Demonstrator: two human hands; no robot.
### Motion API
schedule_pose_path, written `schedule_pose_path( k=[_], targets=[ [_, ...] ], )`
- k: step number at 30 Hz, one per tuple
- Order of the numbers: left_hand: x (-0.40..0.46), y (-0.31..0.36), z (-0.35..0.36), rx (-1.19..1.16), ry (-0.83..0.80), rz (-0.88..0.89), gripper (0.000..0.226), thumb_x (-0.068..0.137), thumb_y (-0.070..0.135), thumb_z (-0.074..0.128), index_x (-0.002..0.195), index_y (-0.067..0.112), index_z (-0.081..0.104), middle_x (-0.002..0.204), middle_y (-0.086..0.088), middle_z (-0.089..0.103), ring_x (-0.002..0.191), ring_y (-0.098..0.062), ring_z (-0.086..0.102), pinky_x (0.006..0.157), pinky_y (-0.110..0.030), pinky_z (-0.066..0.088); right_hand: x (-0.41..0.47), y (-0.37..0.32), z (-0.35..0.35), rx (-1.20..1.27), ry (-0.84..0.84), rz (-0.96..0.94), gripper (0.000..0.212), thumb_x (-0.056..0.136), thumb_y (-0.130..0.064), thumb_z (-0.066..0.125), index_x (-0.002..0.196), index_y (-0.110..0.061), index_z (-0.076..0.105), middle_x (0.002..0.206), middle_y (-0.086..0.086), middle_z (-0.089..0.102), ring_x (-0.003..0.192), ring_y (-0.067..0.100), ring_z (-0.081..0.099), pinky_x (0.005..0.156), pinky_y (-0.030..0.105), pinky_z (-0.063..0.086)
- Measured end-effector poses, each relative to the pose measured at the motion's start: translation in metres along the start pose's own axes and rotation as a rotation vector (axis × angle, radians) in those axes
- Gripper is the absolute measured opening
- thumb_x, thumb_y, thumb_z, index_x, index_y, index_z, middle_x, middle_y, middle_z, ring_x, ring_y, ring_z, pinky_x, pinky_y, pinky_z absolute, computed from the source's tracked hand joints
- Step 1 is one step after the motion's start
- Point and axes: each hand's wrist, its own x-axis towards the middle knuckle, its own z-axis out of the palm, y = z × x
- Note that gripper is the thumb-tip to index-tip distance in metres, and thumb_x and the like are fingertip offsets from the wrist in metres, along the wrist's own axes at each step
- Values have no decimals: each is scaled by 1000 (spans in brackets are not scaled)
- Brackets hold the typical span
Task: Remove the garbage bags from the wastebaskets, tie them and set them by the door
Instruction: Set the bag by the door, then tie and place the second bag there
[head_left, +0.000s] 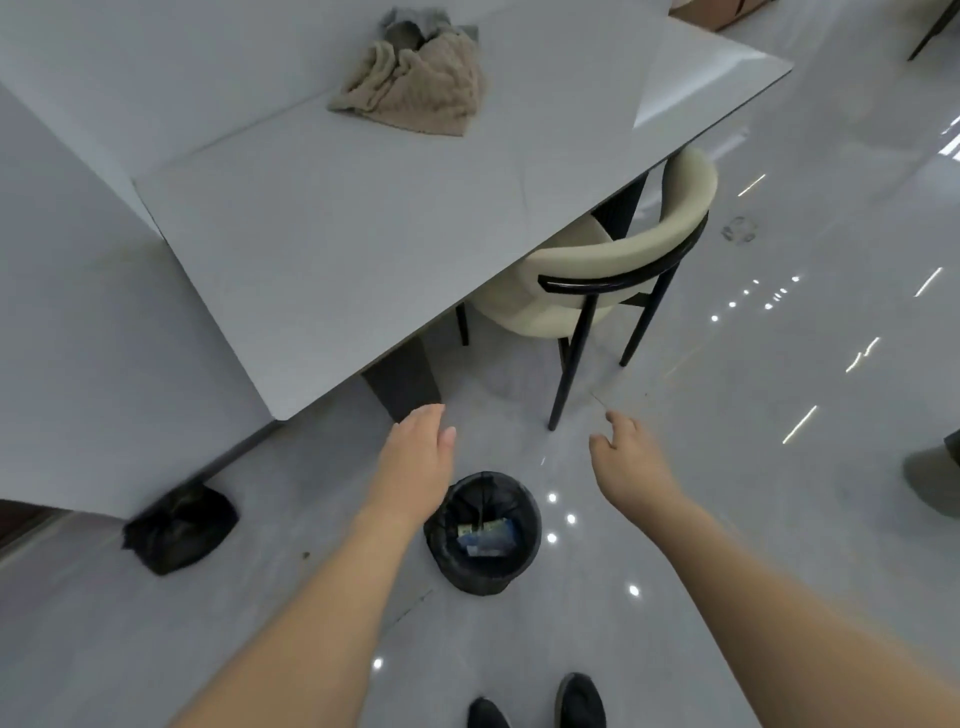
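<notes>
A small round wastebasket stands on the floor in front of my feet, lined with a black garbage bag that holds some paper and packaging. My left hand hovers above its left rim, fingers straight, holding nothing. My right hand is out to the right of the basket, fingers loosely spread, empty. A second black garbage bag, bunched up, lies on the floor to the left, under the edge of a table.
A large grey table fills the upper left, with a beige knitted cloth on it. A cream chair with black legs is tucked under its right side. The glossy tiled floor stretches to the right. My shoes show at the bottom.
</notes>
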Motion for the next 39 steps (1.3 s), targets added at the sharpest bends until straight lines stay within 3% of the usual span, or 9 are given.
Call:
schedule_pose_path(
  k=[8,12,14,17,20,24,26,30,39],
  targets=[
    [57,-176,268,-290,94,-475,50,103,34,33,148,12,33,155,-6,34,140,-25,35,114,-38,27,173,167,224,488,-114,391,44,102,-25,36,143,-9,37,144,9,42,131,31,41,107,41,33],
    [66,-282,387,-528,248,-824,41,102,32,36,121,0,52,114,-14,58,105,-32,54,95,-40,41,245,273,334,819,-153,656,22,97,-25,42,109,-11,53,105,9,48,85,25,50,74,35,41],
    [74,-323,432,-712,293,-972,44,101,33,34,121,-4,50,113,-18,57,102,-34,53,93,-40,40,274,315,379,881,-153,701,38,98,-28,42,127,-5,50,124,14,51,106,32,53,89,40,42],
    [82,-363,484,-962,265,-1059,56,102,38,34,149,7,30,148,-12,39,131,-32,40,108,-39,31,304,346,425,863,-202,664,40,97,-27,41,129,-4,50,134,17,52,120,34,53,104,44,38],
    [86,-377,502,-1062,207,-1055,56,100,41,34,148,11,35,147,-11,43,129,-30,44,112,-41,32,315,359,448,817,-222,603,28,94,-26,40,114,-11,54,104,11,55,82,27,53,82,40,43],
    [81,-367,500,-1109,151,-999,34,96,33,37,103,13,62,104,-10,64,86,-23,56,79,-34,48,306,375,461,745,-276,607,31,90,-28,42,114,-12,55,110,11,54,89,28,54,88,43,40],
    [79,-369,503,-1101,71,-986,26,85,29,43,88,14,64,95,-9,68,83,-25,60,76,-32,48,308,379,469,726,-303,584,41,89,-28,42,123,-7,55,118,12,56,102,31,54,93,46,39],
    [82,-392,502,-1016,-105,-969,36,68,29,50,96,17,69,102,-8,75,90,-29,69,98,-49,47,310,372,482,733,-400,546,42,91,-34,47,117,-4,59,123,15,60,119,34,53,109,52,32],
    [63,-365,491,-893,-257,-982,22,90,16,50,91,6,70,84,-13,75,77,-28,70,75,-43,59,301,370,485,774,-587,537,36,93,-31,53,110,-3,68,102,17,73,93,32,70,82,45,58]
  ],
)
